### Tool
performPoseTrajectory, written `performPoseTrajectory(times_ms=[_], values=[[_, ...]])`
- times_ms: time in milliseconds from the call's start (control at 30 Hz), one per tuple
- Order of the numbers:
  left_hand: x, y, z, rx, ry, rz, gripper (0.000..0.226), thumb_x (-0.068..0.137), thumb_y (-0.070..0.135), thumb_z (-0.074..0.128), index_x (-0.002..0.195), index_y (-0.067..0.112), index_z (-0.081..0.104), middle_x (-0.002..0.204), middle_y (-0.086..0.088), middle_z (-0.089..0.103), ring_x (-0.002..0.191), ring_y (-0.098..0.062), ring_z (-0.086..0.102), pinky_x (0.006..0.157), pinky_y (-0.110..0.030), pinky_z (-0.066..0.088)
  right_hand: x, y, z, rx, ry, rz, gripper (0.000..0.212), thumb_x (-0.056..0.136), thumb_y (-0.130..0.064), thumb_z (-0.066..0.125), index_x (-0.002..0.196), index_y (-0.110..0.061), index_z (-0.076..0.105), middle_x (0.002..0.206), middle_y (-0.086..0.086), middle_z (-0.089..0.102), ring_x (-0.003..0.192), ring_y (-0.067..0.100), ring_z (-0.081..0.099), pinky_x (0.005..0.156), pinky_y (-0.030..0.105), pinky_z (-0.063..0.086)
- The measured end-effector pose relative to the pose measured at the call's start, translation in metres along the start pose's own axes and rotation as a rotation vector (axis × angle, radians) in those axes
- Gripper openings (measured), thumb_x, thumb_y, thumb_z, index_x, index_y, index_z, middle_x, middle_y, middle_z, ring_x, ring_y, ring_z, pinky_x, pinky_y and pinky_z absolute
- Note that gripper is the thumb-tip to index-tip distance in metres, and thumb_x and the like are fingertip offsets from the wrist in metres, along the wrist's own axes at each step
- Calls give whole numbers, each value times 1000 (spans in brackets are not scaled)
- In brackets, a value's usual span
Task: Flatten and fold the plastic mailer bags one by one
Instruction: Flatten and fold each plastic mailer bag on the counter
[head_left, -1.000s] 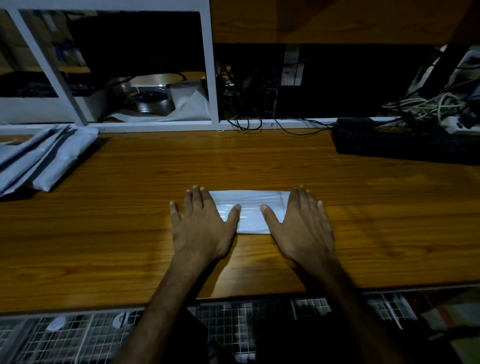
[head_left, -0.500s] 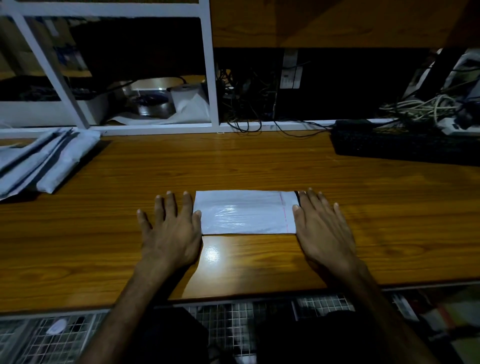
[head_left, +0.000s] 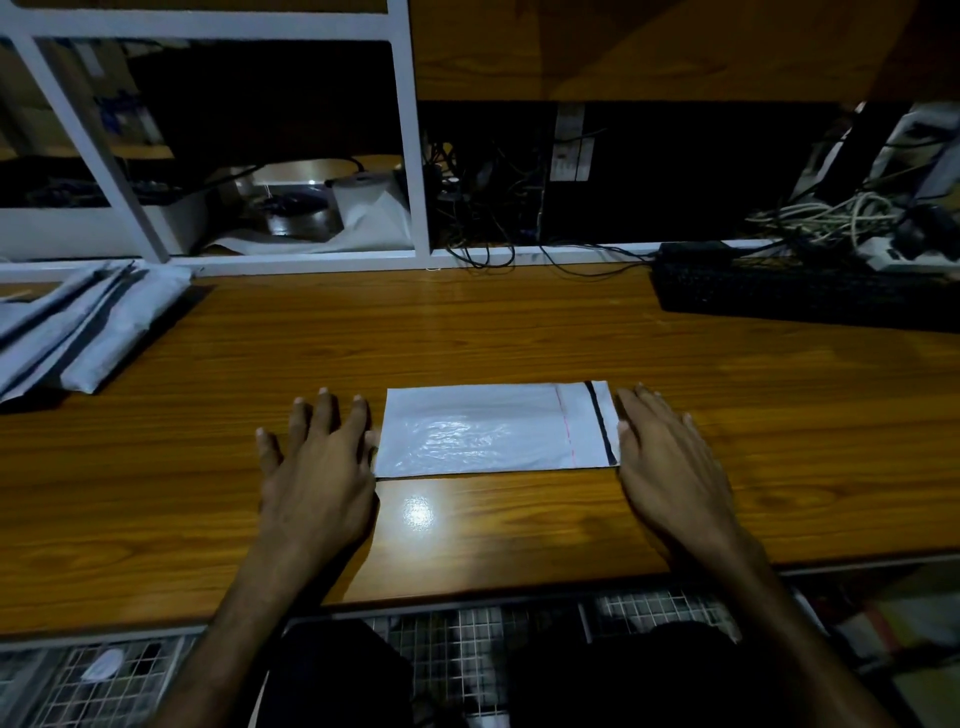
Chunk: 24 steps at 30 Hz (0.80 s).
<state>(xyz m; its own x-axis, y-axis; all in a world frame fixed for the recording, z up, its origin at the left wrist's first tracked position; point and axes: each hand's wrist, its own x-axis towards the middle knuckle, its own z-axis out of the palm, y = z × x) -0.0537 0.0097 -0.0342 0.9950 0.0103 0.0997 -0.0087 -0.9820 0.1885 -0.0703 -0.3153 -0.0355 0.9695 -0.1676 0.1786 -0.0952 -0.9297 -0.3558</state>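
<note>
A white plastic mailer bag (head_left: 493, 431) lies flat on the wooden desk (head_left: 519, 332), its long side left to right, with a thin red line and a dark strip near its right end. My left hand (head_left: 317, 467) lies flat on the desk at the bag's left edge, fingers straight, thumb side touching the edge. At the bag's right end my right hand (head_left: 665, 462) lies flat with straight fingers and holds nothing.
A pile of grey-white mailer bags (head_left: 78, 332) sits at the desk's far left. A black keyboard (head_left: 800, 296) lies at the back right, with tangled cables (head_left: 831, 218) behind it. A white shelf frame (head_left: 410, 156) stands along the back. The desk's front edge runs just below my wrists.
Both hands slid outward from the middle of the bag to its two ends, smoothing it. The whole bag now shows, lying flat.
</note>
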Motion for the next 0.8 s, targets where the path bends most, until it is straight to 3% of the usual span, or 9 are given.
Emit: performPoseTrajectory(times_ms=[133, 300, 367, 433, 533, 600, 700, 800], values=[[1, 6, -5, -121, 135, 16, 53, 108, 39, 25, 149, 18, 51, 161, -15, 41, 153, -39, 28, 122, -63, 19, 2, -8, -9, 155, 115, 58, 44, 111, -25, 41, 153, -12, 47, 159, 7, 45, 145, 26, 45, 116, 44, 36], [21, 49, -14, -207, 189, 156, 37, 110, 34, 40, 131, 16, 64, 147, -10, 58, 140, -30, 48, 119, -52, 36, 27, -38, -15, 179, 147, -5, 37, 109, -24, 48, 142, -11, 58, 144, 8, 60, 130, 29, 58, 102, 43, 48], [32, 73, -13, -229, 170, 194, 28, 109, 29, 45, 120, 17, 67, 130, -8, 66, 122, -27, 58, 108, -47, 45, 39, -55, -9, 163, 91, -58, 26, 109, -26, 48, 123, -13, 65, 120, 7, 67, 110, 28, 64, 81, 34, 51], [42, 95, -6, -246, 176, 208, 18, 106, 23, 48, 100, 21, 65, 106, -3, 67, 98, -24, 60, 85, -43, 52, 48, -71, 1, 110, 36, -103, 21, 109, -30, 46, 105, -17, 62, 100, 3, 64, 92, 24, 64, 65, 31, 40], [51, 113, 9, -309, 171, 200, 21, 96, 8, 48, 83, 21, 56, 89, -1, 61, 84, -28, 57, 61, -39, 41, 51, -85, 14, 37, 23, -149, 20, 108, -31, 45, 103, -18, 60, 105, 6, 67, 93, 29, 64, 72, 33, 37], [54, 118, 17, -324, 157, 213, 20, 96, 6, 47, 84, 18, 57, 91, -4, 62, 85, -30, 57, 60, -36, 35, 49, -88, 20, 1, 4, -171, 22, 108, -29, 45, 108, -15, 61, 115, 7, 67, 102, 32, 64, 84, 38, 42], [56, 120, 23, -301, 136, 261, 20, 104, 16, 46, 97, 16, 65, 105, -7, 68, 101, -29, 60, 76, -37, 46, 49, -87, 28, -63, 3, -217, 28, 108, -28, 42, 119, -14, 64, 133, 6, 64, 120, 29, 60, 111, 44, 38], [59, 119, 29, -226, 108, 318, 33, 108, 25, 40, 114, 11, 68, 125, -11, 67, 124, -31, 56, 108, -46, 43, 49, -84, 34, -124, 11, -230, 37, 109, -31, 38, 133, -15, 61, 148, 7, 56, 136, 26, 52, 118, 46, 33]])
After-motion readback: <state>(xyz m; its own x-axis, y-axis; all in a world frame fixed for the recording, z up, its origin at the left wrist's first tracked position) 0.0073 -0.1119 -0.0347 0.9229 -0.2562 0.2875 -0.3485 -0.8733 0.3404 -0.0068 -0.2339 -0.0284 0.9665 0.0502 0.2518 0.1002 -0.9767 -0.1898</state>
